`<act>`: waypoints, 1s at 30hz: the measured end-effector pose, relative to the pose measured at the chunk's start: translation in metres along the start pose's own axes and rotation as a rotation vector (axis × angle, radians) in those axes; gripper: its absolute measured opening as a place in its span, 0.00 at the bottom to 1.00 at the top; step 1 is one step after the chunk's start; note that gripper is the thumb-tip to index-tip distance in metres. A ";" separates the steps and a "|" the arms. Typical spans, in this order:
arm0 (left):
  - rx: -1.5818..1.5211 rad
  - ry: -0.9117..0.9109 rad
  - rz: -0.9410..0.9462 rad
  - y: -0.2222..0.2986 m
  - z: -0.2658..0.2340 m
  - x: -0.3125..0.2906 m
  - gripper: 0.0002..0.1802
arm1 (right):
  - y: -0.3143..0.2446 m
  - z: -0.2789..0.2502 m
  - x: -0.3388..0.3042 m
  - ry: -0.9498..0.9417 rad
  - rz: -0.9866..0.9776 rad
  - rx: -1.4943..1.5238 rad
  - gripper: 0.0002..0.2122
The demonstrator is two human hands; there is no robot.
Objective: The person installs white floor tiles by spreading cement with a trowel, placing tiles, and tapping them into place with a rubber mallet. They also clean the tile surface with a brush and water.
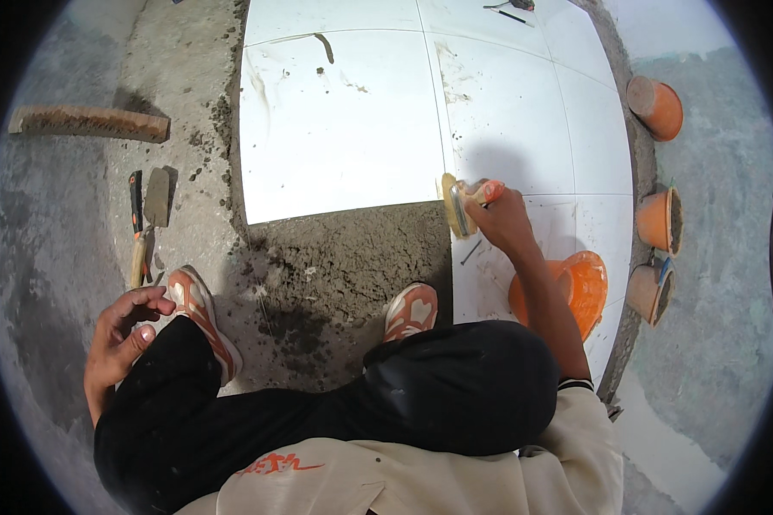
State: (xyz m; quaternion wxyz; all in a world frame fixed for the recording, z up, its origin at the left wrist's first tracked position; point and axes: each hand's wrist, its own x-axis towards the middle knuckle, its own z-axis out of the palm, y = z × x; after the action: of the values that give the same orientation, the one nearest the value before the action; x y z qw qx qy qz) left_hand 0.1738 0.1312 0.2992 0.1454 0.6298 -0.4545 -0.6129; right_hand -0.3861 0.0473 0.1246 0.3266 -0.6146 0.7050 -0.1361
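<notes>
My right hand (504, 216) grips a wide paint brush (457, 206) by its orange-tipped handle. The pale bristles meet the edge of the white tiles (343, 129), right by the corner where wet grey mortar (343, 249) begins. Empty, with loosely bent fingers apart, my left hand (122, 339) hovers beside my left knee and shoe. A nail (471, 251) lies on the tile just below the brush. Partly hidden by my right forearm, an orange plastic bowl (588, 292) rests on the tiles.
A trowel (157, 197) and a black-handled tool (136, 202) lie on the concrete at left, with a rough bar-shaped block (90, 125) beyond. Along the right edge sit three orange pots, one of them tipped (657, 107). Dark small tools (511, 12) lie on the far tiles.
</notes>
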 end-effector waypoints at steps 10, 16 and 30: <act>0.046 0.020 -0.003 0.007 -0.001 -0.010 0.42 | -0.012 -0.062 -0.137 0.445 0.256 0.344 0.11; 0.067 -0.092 0.038 0.013 0.002 0.012 0.37 | 0.100 -0.105 -0.245 0.945 0.478 0.239 0.07; 0.066 -0.104 0.112 0.009 -0.014 0.018 0.25 | 0.078 -0.131 -0.256 0.882 0.440 0.068 0.13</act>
State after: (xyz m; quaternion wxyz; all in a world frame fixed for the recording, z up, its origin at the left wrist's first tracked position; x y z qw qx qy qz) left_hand 0.1802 0.1080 0.2973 0.1346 0.5751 -0.5158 -0.6205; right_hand -0.5215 0.2812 0.2516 0.0382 -0.3241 0.8842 -0.3342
